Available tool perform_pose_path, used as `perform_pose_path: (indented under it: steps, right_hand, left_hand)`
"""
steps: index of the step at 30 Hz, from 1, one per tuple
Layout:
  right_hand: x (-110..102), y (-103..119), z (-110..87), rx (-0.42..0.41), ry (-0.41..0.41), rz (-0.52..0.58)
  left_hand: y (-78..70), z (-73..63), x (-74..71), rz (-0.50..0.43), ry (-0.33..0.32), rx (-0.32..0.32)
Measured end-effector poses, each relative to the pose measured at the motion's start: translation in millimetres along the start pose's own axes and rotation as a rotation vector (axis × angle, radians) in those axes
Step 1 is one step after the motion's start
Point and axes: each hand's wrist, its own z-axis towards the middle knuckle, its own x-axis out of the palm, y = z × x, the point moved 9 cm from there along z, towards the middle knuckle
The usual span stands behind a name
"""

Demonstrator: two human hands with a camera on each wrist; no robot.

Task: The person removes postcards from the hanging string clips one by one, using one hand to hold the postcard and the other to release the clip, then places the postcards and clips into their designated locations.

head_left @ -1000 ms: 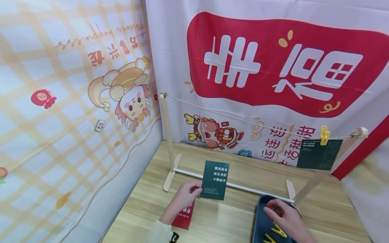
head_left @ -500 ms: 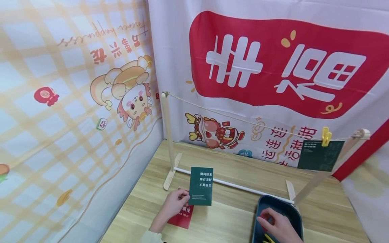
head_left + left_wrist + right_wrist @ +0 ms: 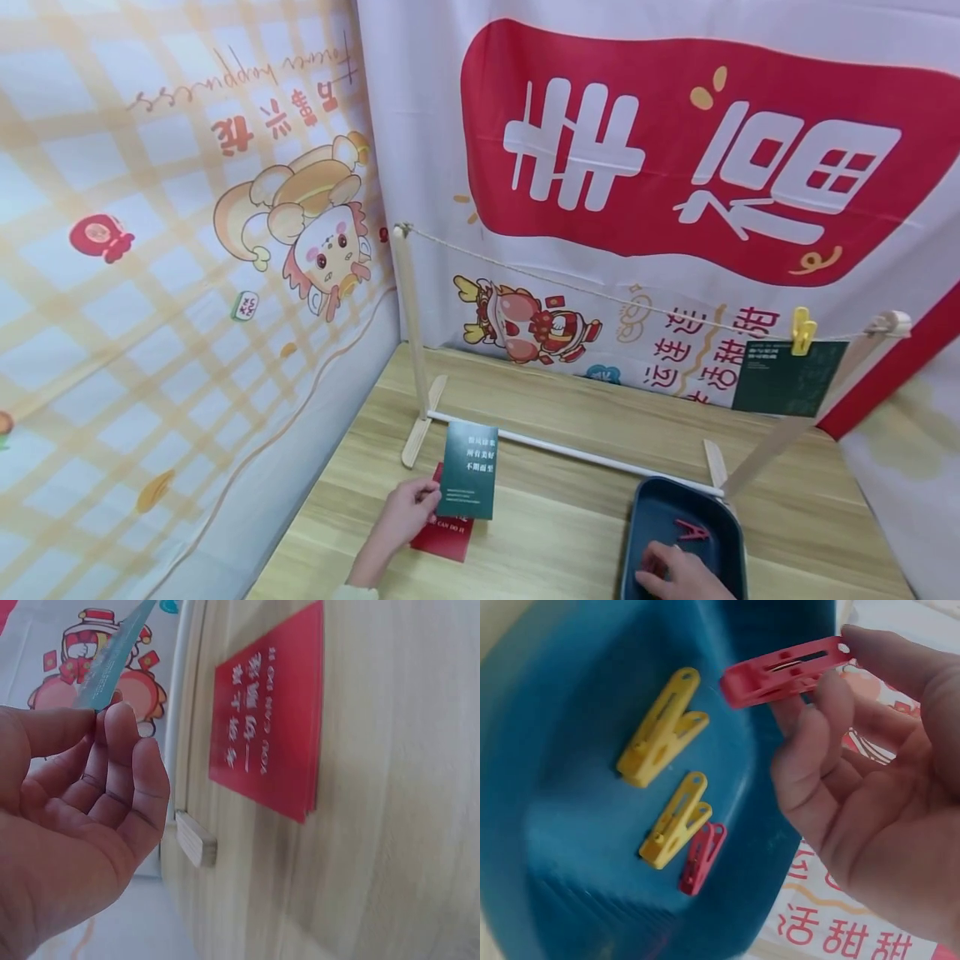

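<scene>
In the head view my left hand (image 3: 408, 508) pinches the edge of a green card (image 3: 470, 471) with white writing, held above red cards (image 3: 442, 540). From the left wrist, the green card (image 3: 112, 664) shows nearly edge-on between thumb and fingers, and the red cards (image 3: 266, 712) lie stacked on the table. My right hand (image 3: 681, 573) is over the blue tray (image 3: 628, 542). The right wrist view shows its thumb and fingers pinching a red clothespin (image 3: 784, 671). Below it lie two yellow clothespins (image 3: 660, 731) and another red clothespin (image 3: 703, 859).
A wooden rack (image 3: 415, 321) stands at the back of the table (image 3: 555, 533), with a rope (image 3: 600, 293) strung across its top. Near the right post, a yellow clothespin (image 3: 803, 331) holds another green card (image 3: 787, 379) on the rope. Printed cloths (image 3: 420, 100) hang behind and at left.
The left hand has moved left and down with the green card, which now overlaps the red cards. The right hand has shifted lower over the tray, exposing a red clothespin lying there.
</scene>
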Motion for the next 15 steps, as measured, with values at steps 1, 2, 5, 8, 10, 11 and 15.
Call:
perform_pose_path:
  steps: [1,2,5,8,10,11,15]
  right_hand:
    - [4.7,-6.2,4.1,0.009,0.006,-0.006]
    - [10.5,-15.1,9.8,0.027,0.019,-0.012]
    - [29.9,-52.4,34.1,0.046,0.071,-0.035]
    - [48.0,-89.8,58.6,0.043,0.136,-0.034]
    - [55.3,-104.7,67.5,0.043,0.161,-0.033]
    - [57.2,-108.3,69.0,0.05,0.163,-0.036]
    - [56.6,-100.9,59.1,0.084,0.163,-0.126]
  left_hand:
    - [2.1,-0.5,-1.3,0.008,-0.002,-0.003]
    - [4.2,-1.1,-2.6,0.015,-0.002,-0.01]
    - [9.4,-1.9,-5.1,0.039,0.0,-0.013]
    - [14.2,-2.6,-6.3,0.052,0.006,-0.017]
    - [18.3,-3.3,-5.7,0.056,0.014,-0.01]
    - [20.6,-4.4,-5.4,0.055,0.019,-0.01]
    - [32.3,-9.9,-4.4,0.055,0.034,-0.017]
